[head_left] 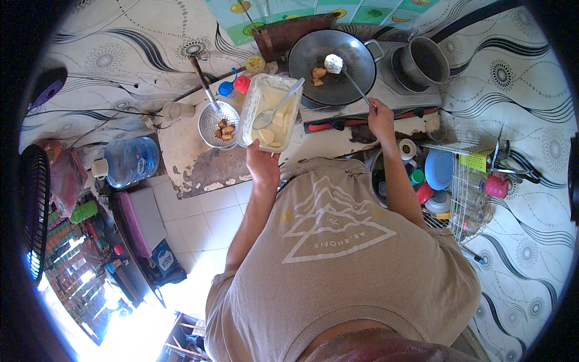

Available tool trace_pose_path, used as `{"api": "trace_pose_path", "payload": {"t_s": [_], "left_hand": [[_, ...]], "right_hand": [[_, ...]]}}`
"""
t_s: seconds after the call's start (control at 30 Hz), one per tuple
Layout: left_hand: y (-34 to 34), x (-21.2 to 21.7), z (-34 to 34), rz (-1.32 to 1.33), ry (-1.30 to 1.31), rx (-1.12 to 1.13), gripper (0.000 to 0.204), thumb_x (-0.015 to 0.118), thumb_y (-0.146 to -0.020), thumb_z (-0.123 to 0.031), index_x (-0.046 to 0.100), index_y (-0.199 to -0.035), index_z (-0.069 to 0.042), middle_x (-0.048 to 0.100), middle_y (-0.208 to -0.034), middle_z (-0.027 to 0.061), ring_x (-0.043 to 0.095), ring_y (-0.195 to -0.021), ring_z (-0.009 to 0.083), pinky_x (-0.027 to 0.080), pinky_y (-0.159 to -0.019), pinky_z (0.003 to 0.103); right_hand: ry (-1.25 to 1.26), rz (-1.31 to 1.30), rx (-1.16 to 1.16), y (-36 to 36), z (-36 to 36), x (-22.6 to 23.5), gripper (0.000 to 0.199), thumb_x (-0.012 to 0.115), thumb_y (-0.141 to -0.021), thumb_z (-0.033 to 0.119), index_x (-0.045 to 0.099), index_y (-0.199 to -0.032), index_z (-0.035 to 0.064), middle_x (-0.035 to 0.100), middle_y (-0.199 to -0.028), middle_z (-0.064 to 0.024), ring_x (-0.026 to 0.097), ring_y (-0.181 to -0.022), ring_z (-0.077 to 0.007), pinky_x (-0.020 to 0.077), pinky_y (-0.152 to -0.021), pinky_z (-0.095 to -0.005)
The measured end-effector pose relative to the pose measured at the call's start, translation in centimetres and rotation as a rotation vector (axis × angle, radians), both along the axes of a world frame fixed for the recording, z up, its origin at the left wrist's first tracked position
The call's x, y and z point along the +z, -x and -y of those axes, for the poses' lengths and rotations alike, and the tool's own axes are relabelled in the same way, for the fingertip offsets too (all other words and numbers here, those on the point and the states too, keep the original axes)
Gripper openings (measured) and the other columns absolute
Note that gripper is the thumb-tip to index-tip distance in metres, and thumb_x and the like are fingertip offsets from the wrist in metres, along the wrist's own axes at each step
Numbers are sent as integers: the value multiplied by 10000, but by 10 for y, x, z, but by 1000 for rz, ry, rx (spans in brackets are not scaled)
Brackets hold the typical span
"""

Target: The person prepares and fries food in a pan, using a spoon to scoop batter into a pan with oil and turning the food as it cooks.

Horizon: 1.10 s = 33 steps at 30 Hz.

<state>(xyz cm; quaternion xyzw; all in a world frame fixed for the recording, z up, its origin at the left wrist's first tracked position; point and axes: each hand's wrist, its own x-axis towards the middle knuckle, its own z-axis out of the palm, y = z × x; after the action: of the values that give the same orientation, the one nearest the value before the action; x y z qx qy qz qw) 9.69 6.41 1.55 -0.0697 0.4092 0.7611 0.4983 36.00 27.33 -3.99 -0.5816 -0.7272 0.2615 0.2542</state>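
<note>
Right, left hand: the left hand is gripping the near edge of a clear plastic tub, holding it tilted up at about 11 o'clock from the person's chest, just beside the wok.
Tub contents: pale yellowish blocks are sitting in the tub with a metal spoon lying across them, its handle poking toward the wok.
Right hand: the right hand is closed around the handle of a long spatula, reaching out toward 1 o'clock.
Spatula load: a white cube is riding on the blade, over the middle of the wok.
Wok: the dark wok is sitting on a tabletop stove at 12 o'clock, with a couple of browned pieces already lying in it.
Risk, splash: if there is hot oil in there, which I cannot tell, the cube dropping from height could be spitting it onto the right forearm.
Risk, slip: the cube is balancing on a narrow blade; a wobble could be sending it onto the stove instead.
Risk, tub: held by one edge and tipped, the tub could be sliding its blocks or the loose spoon out toward the counter or the wok.
Neighbours: a wire strainer with fried pieces is resting at 10 o'clock of the tub, and a steel pot is standing on the stove at 2 o'clock.
</note>
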Motion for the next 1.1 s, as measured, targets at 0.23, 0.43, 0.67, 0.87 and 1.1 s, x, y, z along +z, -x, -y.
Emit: {"api": "trace_pose_path", "payload": {"t_s": [0.23,0.43,0.67,0.87,1.1], "left_hand": [[0,-1,3,2,-2,12,542,510,-884,-309,405,-1358,-69,469,-1356,97,458,-1241,253,383,-1030,443],[-3,5,1,-9,25,23,543,510,-880,-306,406,-1358,-70,471,-1354,95,459,-1239,251,381,-1030,441],[-3,8,-1,-8,47,17,546,514,-874,-304,407,-1350,-58,474,-1347,100,459,-1235,253,379,-1029,444],[-1,3,-2,10,53,12,560,513,-872,-298,397,-1361,-52,472,-1349,112,458,-1239,258,377,-1034,451],[-1,3,-4,-14,44,5,554,509,-880,-291,396,-1366,-51,469,-1357,111,456,-1245,261,381,-1036,451]], "right_hand": [[-28,67,-32,8,5,18,261,529,-913,112,631,-1140,35,638,-799,-256,625,-773,-425,475,-700,-457],[-42,128,-56,8,5,21,267,519,-916,121,622,-1152,50,635,-802,-266,621,-802,-440,472,-708,-493],[77,178,-79,17,11,14,291,514,-912,120,607,-1176,43,640,-852,-288,622,-854,-453,480,-769,-505],[65,40,-21,17,7,0,296,504,-915,102,604,-1187,43,646,-885,-278,638,-850,-425,486,-772,-465],[27,-10,-57,13,1,0,281,514,-919,99,612,-1177,41,635,-766,-200,627,-703,-336,475,-685,-397]]}}
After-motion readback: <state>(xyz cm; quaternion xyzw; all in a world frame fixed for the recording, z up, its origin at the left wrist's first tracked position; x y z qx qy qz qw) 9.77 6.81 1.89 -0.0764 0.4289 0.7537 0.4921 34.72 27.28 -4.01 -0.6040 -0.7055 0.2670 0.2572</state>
